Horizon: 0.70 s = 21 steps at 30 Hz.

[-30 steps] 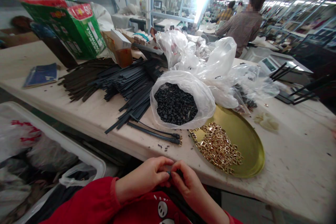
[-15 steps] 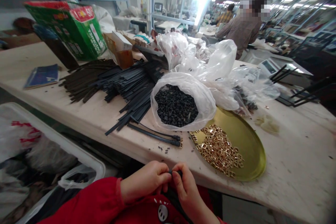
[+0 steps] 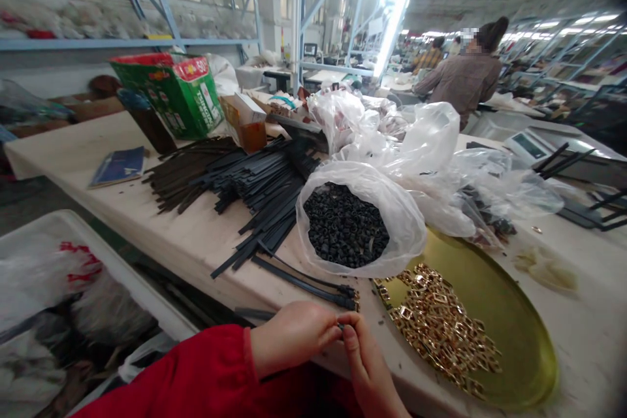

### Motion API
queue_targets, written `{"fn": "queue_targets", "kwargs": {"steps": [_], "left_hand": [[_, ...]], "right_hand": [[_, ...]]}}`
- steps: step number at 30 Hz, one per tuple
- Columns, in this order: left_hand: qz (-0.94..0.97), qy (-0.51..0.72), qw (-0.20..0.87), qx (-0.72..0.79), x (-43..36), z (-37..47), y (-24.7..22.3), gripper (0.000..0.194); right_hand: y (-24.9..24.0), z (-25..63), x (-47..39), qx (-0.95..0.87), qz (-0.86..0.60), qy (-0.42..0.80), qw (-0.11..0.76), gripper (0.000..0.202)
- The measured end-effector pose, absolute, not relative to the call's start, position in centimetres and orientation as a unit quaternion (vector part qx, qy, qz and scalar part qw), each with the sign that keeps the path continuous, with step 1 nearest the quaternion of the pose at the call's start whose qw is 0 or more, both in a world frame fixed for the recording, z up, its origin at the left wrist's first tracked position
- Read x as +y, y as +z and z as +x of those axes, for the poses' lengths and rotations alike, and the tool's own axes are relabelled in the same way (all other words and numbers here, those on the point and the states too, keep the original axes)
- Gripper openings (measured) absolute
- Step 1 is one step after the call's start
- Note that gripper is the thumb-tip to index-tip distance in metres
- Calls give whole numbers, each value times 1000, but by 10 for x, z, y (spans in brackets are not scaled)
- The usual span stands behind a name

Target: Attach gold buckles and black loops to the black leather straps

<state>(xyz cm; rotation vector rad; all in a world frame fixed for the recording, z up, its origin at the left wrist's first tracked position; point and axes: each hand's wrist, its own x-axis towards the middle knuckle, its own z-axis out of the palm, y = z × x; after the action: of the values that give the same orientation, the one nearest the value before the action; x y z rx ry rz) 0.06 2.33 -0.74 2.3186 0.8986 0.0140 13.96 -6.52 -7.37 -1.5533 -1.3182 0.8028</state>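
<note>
My left hand [image 3: 298, 336] and my right hand [image 3: 365, 353] meet at the front edge of the table, fingers pinched together. Between them is a black strap [image 3: 252, 313], mostly covered by my fingers; a length of it shows left of my left hand. Just beyond lie a few black straps with gold buckles [image 3: 356, 300] at their ends. A clear plastic bag [image 3: 409, 228] stands open behind, full of small black loops [image 3: 345, 225]. To the right, a gold oval tray [image 3: 531, 339] holds a heap of gold buckles [image 3: 441, 320].
Piles of black straps [image 3: 259, 176] and brown straps [image 3: 189, 173] spread over the table [image 3: 63, 157]. Behind are a green box [image 3: 181, 98], a blue booklet [image 3: 117, 166] and more plastic bags [image 3: 416, 134]. A white bin [image 3: 122, 274] stands lower left. Another person [image 3: 463, 81] is farther back.
My hands have moved slightly right and down the view of the table shifted with my head. The strap's free length, earlier hanging toward my lap, now points left past my left hand.
</note>
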Motion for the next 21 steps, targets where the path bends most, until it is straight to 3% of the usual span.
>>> {"fn": "queue_targets", "kwargs": {"steps": [3,9,16,21], "left_hand": [[885,30,224,408,49,5,-21,25],[895,47,174,408,84,12,-38,17],[804,87,109,578,151,-30,-23,23],[736,117,160,647,178,-45,-19,13]], "right_hand": [[-79,161,-37,-593,-670,209,394,26],[-108,180,-5,-720,-635,-39,278,28],[-116,177,-7,-728,-626,-78,270,30],[-112,177,-8,-718,-628,-82,288,31]]}}
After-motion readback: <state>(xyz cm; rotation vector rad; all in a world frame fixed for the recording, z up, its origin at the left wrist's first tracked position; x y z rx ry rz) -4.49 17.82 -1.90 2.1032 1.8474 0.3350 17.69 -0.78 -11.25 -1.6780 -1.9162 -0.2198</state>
